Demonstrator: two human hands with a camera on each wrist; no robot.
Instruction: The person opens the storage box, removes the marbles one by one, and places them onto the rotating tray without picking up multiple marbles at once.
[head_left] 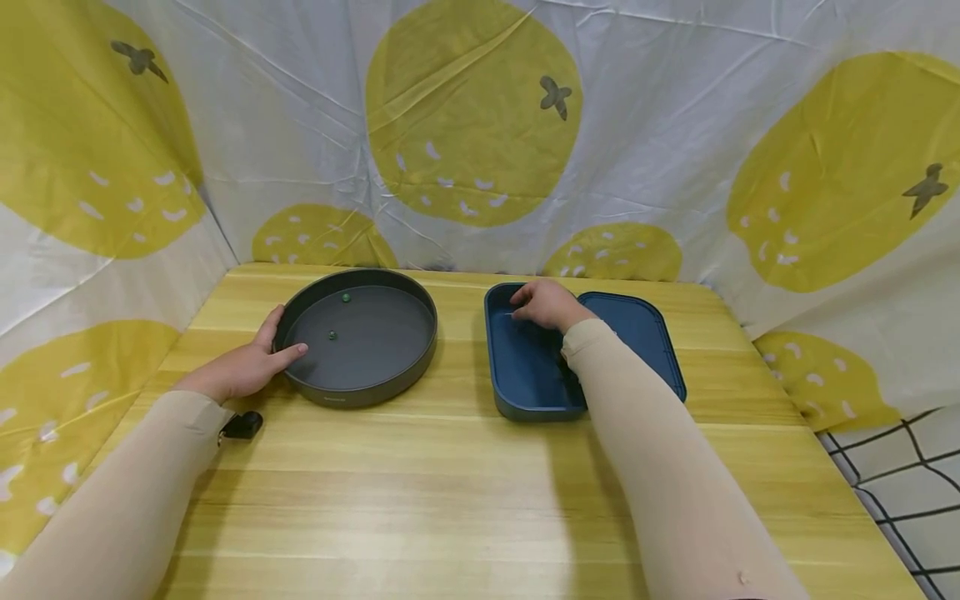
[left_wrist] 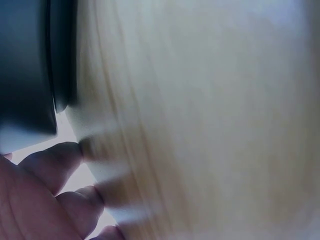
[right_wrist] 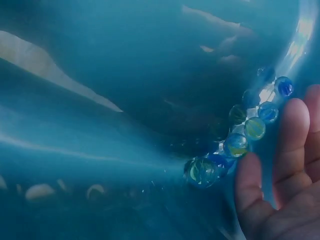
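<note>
My left hand (head_left: 243,367) holds a round dark grey pan (head_left: 390,379) by its left side, thumb over the rim. Two small green marbles (head_left: 346,297) lie apart inside the pan. In the left wrist view, fingers (left_wrist: 52,165) show close to the tabletop beside a dark wall. My right hand (head_left: 549,305) reaches down into a deep blue rectangular container (head_left: 525,367). The right wrist view shows several clear marbles (right_wrist: 255,128) with blue, green and yellow swirls along the container's edge. Slightly bent fingertips (right_wrist: 295,117) are right beside those marbles, none visibly held.
Beside the container on the right lies a flat blue lid (head_left: 637,333), partly hidden behind my right forearm. Everything stands on a wooden table (head_left: 450,500). A white curtain (head_left: 645,125) with yellow fruit print hangs behind and along both sides.
</note>
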